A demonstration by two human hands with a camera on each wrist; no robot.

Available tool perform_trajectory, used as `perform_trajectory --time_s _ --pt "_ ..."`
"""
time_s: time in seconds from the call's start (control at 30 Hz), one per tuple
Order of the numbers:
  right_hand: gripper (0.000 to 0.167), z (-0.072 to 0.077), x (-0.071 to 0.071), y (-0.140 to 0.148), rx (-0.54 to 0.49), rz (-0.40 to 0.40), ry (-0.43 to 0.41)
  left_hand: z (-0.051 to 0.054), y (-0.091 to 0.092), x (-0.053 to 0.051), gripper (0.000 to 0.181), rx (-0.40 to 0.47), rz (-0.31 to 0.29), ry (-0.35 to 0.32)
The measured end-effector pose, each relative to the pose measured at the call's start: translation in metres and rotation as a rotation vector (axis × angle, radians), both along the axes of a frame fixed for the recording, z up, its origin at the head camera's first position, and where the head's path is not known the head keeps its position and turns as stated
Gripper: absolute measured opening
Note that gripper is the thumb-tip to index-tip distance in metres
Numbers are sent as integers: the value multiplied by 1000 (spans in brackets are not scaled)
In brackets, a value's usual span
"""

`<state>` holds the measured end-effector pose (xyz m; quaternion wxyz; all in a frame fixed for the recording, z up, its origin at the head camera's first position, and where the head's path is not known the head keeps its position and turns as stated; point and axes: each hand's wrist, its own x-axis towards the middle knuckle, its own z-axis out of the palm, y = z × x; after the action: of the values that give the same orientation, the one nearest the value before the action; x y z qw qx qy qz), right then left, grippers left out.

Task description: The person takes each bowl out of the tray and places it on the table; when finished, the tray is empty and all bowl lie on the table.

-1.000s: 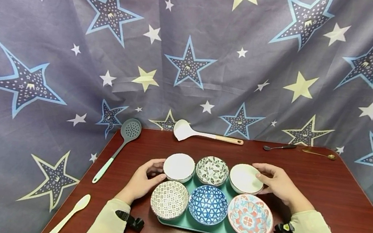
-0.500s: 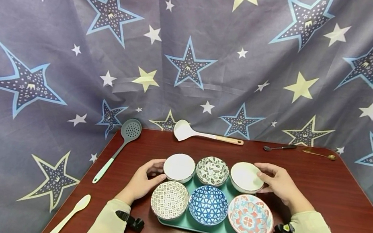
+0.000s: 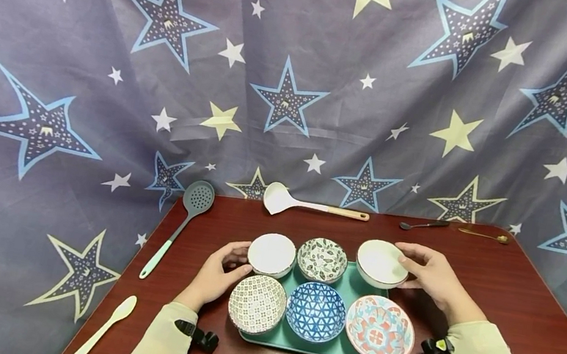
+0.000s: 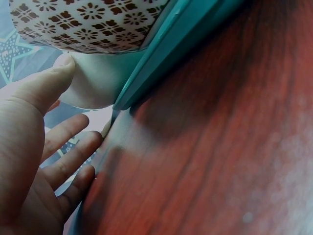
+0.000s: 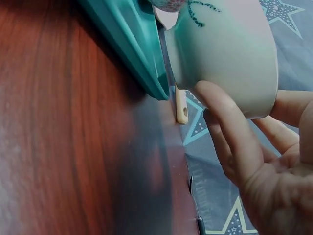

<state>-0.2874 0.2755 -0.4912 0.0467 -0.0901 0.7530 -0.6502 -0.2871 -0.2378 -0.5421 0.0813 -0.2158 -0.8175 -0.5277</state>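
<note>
My right hand (image 3: pixel 433 279) holds a white bowl (image 3: pixel 382 262) by its right side, thumb at the rim and fingers under it. In the right wrist view this bowl (image 5: pixel 230 54) is raised above the teal tray (image 5: pixel 129 44). My left hand (image 3: pixel 217 273) is beside another white bowl (image 3: pixel 272 254) at the tray's back left. In the left wrist view its thumb touches that bowl (image 4: pixel 93 81), and the other fingers are loosely spread. Also on the tray are a leaf-patterned bowl (image 3: pixel 322 260), a brown-patterned bowl (image 3: pixel 257 304), a blue bowl (image 3: pixel 316 311) and a red floral bowl (image 3: pixel 380 330).
A white ladle (image 3: pixel 280 198) with a wooden handle lies at the table's back edge. Two small spoons, one dark (image 3: pixel 423 224) and one gold (image 3: pixel 484 235), lie back right. A grey skimmer (image 3: pixel 198 197) and a cream spoon (image 3: pixel 106 325) lie at left. A starry cloth (image 3: pixel 306 32) hangs behind.
My right hand has lifted the white bowl off the tray and shifted it slightly right and back. The left hand and the other bowls stay put.
</note>
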Motion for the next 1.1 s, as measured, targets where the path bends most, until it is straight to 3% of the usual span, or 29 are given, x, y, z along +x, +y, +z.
perform_trajectory --time_s 0.27,0.43,0.53,0.8,1.1 --pt "55 6 8 15 -19 -44 11 24 8 16 51 28 -23 25" --pt "55 3 16 27 -12 -89 3 28 9 19 50 34 -32 20" --pt "54 -1 21 34 -18 -113 6 26 9 17 51 31 -27 4" --pt "45 -12 32 52 -73 -160 -5 2 1 3 54 13 -11 -3" --pt "40 -18 37 58 -82 -167 -26 1 -2 1 52 6 -15 -7"
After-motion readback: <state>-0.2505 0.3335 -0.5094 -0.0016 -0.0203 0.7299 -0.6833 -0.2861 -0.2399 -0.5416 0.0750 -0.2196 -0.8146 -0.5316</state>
